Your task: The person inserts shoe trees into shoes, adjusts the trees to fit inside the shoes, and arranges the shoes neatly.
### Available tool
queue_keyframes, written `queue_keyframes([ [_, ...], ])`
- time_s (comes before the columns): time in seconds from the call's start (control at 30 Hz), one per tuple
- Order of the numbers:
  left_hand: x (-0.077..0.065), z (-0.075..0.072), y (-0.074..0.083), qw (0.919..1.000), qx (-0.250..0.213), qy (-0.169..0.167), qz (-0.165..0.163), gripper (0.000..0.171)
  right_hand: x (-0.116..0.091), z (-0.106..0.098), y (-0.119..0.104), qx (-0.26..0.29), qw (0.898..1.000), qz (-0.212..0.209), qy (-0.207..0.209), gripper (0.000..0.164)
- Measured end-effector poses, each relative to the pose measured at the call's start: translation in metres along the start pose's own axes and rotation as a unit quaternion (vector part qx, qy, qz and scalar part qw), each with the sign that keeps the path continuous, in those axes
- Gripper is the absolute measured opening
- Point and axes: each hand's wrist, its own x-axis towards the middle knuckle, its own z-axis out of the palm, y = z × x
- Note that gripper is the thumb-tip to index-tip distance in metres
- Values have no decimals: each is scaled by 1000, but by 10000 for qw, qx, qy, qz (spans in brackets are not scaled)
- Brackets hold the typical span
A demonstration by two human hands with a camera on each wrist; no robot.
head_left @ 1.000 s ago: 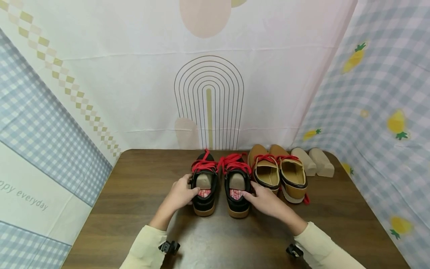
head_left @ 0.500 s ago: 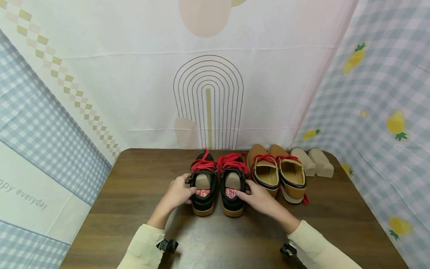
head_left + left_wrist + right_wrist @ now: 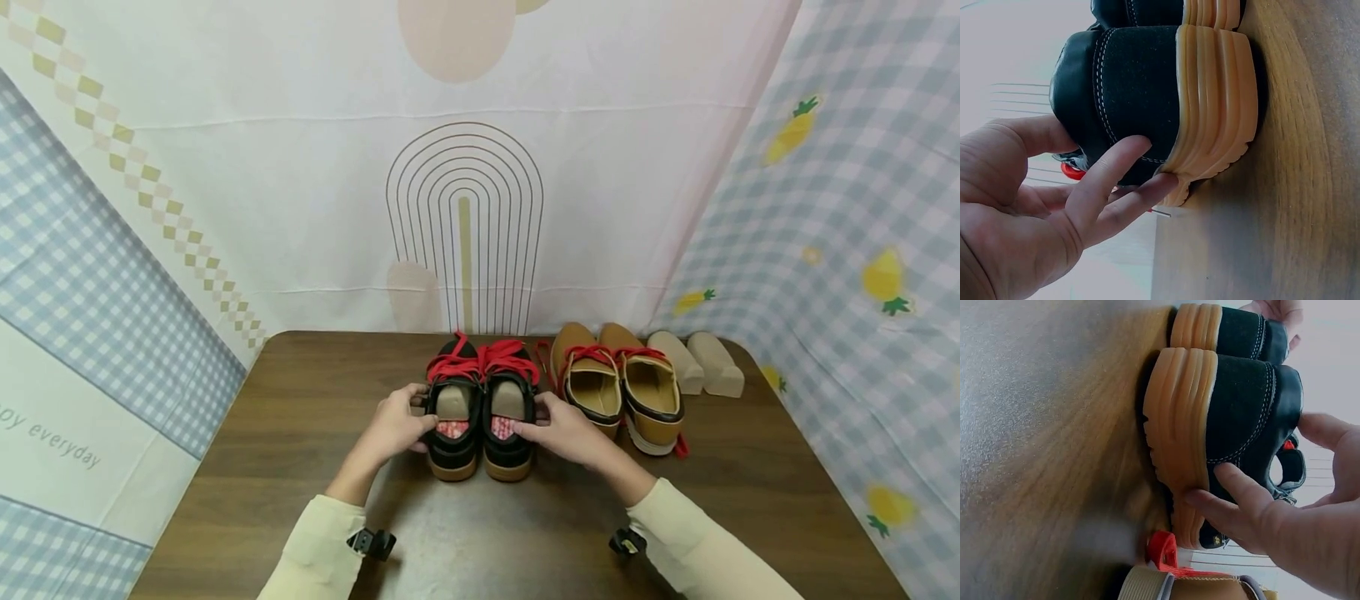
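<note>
Two black shoes with red laces and tan soles stand side by side on the table, heels facing me. My left hand grips the left black shoe, thumb at the collar and fingers along its outer side. The right black shoe is held the same way by my right hand. Beige shoe inserts fill the front of both openings, with red-and-white patterned insoles showing behind them. In the left wrist view, fingertips lie at the sole's edge. The right wrist view shows fingertips against the other shoe's sole.
A pair of tan shoes with red laces stands just right of my right hand. Beyond them, two loose beige inserts lie near the table's back right corner. A patterned cloth hangs behind the wooden table.
My right hand has slid the right black shoe leftward, closing the gap to the left black shoe. The left hand and its shoe have barely moved.
</note>
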Motion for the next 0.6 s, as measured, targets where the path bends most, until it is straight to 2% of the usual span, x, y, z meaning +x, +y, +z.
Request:
queue_keyframes([
  [0.1,1,1,-1,10000,-91,-18,-6,56,0,1,-1,-303,9995,83,93,59],
  [0.2,2,-2,0,10000,-85,-9,8,53,3,1,-5,-630,9979,72,149,62],
  [0.33,2,-3,1,9999,-65,77,71,50,9,0,-7,-812,9967,-26,94,70],
  [0.6,2,-1,2,9998,48,178,68,47,12,0,-5,-501,9987,113,-11,71],
])
